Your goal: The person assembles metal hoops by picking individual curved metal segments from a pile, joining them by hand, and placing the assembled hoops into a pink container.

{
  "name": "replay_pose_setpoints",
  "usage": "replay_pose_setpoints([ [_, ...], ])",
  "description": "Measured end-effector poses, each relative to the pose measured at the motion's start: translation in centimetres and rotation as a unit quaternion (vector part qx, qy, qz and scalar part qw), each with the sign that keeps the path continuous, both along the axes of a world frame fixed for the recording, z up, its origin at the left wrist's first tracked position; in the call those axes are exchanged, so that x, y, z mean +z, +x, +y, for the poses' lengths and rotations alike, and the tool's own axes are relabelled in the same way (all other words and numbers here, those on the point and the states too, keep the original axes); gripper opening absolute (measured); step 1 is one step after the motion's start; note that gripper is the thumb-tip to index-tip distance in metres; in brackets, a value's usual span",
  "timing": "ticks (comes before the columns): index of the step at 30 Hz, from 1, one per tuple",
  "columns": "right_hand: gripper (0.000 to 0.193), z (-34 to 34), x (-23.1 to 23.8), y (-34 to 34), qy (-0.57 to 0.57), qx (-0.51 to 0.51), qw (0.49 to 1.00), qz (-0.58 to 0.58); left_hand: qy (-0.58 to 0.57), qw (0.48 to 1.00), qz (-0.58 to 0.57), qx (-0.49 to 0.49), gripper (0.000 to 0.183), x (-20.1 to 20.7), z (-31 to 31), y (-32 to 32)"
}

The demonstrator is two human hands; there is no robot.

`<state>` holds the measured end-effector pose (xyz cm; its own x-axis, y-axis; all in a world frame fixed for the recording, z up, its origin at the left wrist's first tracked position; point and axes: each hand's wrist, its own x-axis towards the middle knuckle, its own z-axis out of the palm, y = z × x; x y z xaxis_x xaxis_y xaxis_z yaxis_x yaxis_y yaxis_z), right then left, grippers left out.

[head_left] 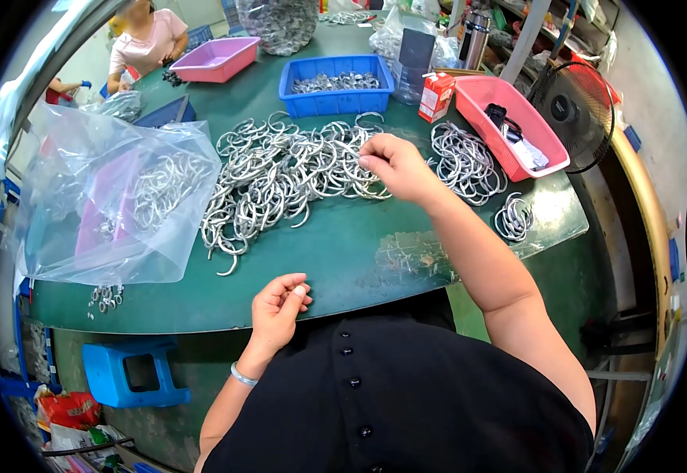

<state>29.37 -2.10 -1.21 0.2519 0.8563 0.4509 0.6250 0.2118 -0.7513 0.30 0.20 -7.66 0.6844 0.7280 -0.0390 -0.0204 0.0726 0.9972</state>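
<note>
A large heap of silvery, open-ended curved metal rings (280, 169) spreads over the middle of the green table (336, 260). My right hand (397, 167) reaches to the heap's right end, thumb and fingers pinched together against the rings. Whether a ring is between those fingertips is hard to make out. By the near table edge, my left hand (279, 307) has its fingers curled and the thumb pressed on them; anything inside is hidden. A smaller pile of rings (466, 165) lies right of my right hand, with a small cluster (514, 217) nearer the corner.
A clear plastic bag (52, 205) with rings lies at left. Behind the heap stand a blue basket (336, 102) of metal pieces, a pink basket (217, 59) and a red carton (436, 97). Another pink basket (509, 126) sits beside a fan (568, 110). A person (148, 43) is across the table.
</note>
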Motion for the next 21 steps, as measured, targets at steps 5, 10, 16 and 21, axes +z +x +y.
replay_pose_setpoints([
  [5,0.007,-1.3,1.7,-1.0,-0.096,0.110,0.930,0.337,0.003,1.000,-0.003,0.005,0.020,-0.2,0.1,-0.2],
  [10,0.008,-3.1,1.1,-4.2,-0.104,0.171,0.874,0.443,-0.013,1.000,0.023,0.005,0.021,0.2,-0.1,-0.2],
  [16,0.007,-4.2,-0.4,-8.1,-0.051,0.238,0.836,0.492,-0.048,0.998,-0.007,-0.046,0.025,3.0,-0.4,1.1],
  [21,0.005,-4.7,-1.8,-10.7,-0.003,0.263,0.820,0.509,-0.127,0.988,-0.079,-0.030,0.023,4.8,-0.7,2.2],
])
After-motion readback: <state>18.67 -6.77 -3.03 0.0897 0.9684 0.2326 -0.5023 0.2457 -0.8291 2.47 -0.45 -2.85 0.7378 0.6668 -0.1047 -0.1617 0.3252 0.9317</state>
